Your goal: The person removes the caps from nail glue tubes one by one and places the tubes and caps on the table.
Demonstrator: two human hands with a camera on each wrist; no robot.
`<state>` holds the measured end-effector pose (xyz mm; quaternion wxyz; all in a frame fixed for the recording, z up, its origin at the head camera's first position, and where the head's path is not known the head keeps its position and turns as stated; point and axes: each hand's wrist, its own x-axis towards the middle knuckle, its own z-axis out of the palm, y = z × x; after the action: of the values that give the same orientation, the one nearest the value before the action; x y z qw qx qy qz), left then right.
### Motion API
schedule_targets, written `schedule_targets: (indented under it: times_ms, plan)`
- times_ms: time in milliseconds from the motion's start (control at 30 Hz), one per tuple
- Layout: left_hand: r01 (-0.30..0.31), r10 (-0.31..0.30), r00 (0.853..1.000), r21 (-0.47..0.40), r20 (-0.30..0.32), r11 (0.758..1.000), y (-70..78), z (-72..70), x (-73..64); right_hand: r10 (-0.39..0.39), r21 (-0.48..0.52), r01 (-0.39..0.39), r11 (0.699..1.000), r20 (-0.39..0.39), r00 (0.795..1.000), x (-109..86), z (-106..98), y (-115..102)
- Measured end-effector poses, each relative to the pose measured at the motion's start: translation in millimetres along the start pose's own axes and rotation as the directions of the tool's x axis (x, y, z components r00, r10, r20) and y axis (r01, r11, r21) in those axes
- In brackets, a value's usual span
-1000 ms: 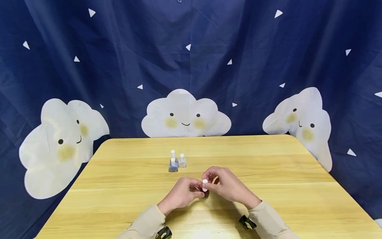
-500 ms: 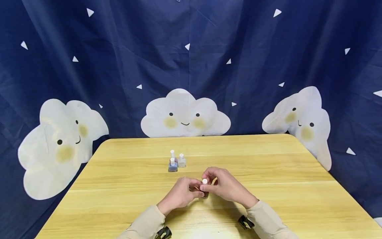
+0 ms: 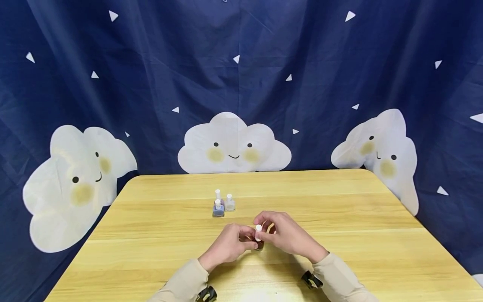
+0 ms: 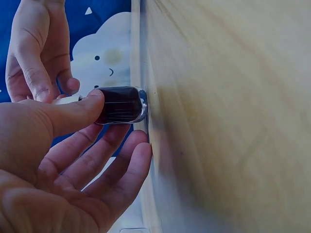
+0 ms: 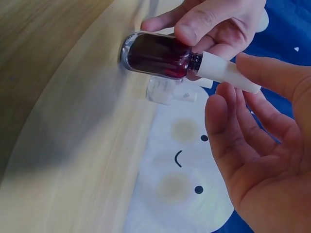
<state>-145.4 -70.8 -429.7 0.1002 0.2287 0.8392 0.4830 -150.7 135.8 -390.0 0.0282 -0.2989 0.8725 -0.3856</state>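
A nail polish bottle (image 3: 259,246) of dark red polish stands upright on the table, in front of the person. My left hand (image 3: 228,245) pinches its glass body (image 4: 120,104) between thumb and fingers. The white cap (image 5: 221,72) is between the thumb and fingers of my right hand (image 3: 286,233). In the right wrist view, dark threads of the bottle neck (image 5: 195,61) show between glass and cap. The cap is in line with the bottle. Whether the brush is inside cannot be seen beyond the dark polish.
Farther back on the wooden table (image 3: 339,209), left of the hands, three more white-capped bottles stand close together: a blue one (image 3: 218,212), a clear or whitish one (image 3: 230,204), and a purplish one (image 3: 217,195) partly hidden behind the blue. A dark blue cloud-print curtain (image 3: 241,92) hangs behind.
The fingers of my right hand have shifted slightly around the white cap, which now shows a little higher. My left hand keeps its hold on the bottle, and the other bottles stay put.
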Motion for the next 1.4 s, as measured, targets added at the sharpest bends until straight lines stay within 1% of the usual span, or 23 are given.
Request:
schedule_targets:
  times_ms: [167,333,500,600,767,933,1100,1333,1400]
  plan:
    - [-0.001,0.001,1.000,0.000,-0.005,1.000,-0.8,0.0,0.0,0.006,-0.011,-0.006,1.000,-0.015,1.000,-0.4,3,2]
    - [0.016,-0.016,1.000,0.005,-0.006,1.000,0.4,0.1,-0.9,-0.029,-0.073,0.026,0.997,-0.036,0.999,-0.6,4,3]
    - [0.026,-0.026,1.000,0.017,-0.005,1.000,2.1,0.1,-1.5,-0.061,-0.141,0.052,0.989,-0.058,0.996,-2.1,3,-4]
    - [0.029,-0.029,1.000,0.018,-0.004,0.999,2.6,0.0,-1.8,-0.071,-0.163,0.059,0.985,-0.071,0.995,-3.0,1,-7]
    - [0.017,-0.017,1.000,0.019,-0.009,1.000,2.7,-0.2,-1.3,-0.052,-0.188,0.038,0.981,-0.073,0.996,-4.7,-5,-10]
    - [0.035,-0.034,0.999,0.030,-0.019,0.999,3.0,0.3,-1.8,-0.023,-0.213,0.009,0.977,-0.064,0.998,-6.2,-12,-12]
    - [0.046,-0.046,0.999,0.022,-0.019,0.999,3.3,1.1,-2.2,-0.006,-0.218,-0.005,0.976,-0.051,0.999,-8.8,-19,-17]
    - [0.057,-0.056,0.998,0.030,-0.032,0.998,4.0,1.7,-2.1,0.015,-0.165,-0.028,0.986,-0.078,0.997,-12.9,-31,-22]
    - [0.063,-0.062,0.997,0.036,-0.038,0.997,4.1,1.6,-2.2,0.015,-0.163,-0.028,0.986,-0.083,0.996,-13.3,-33,-22]
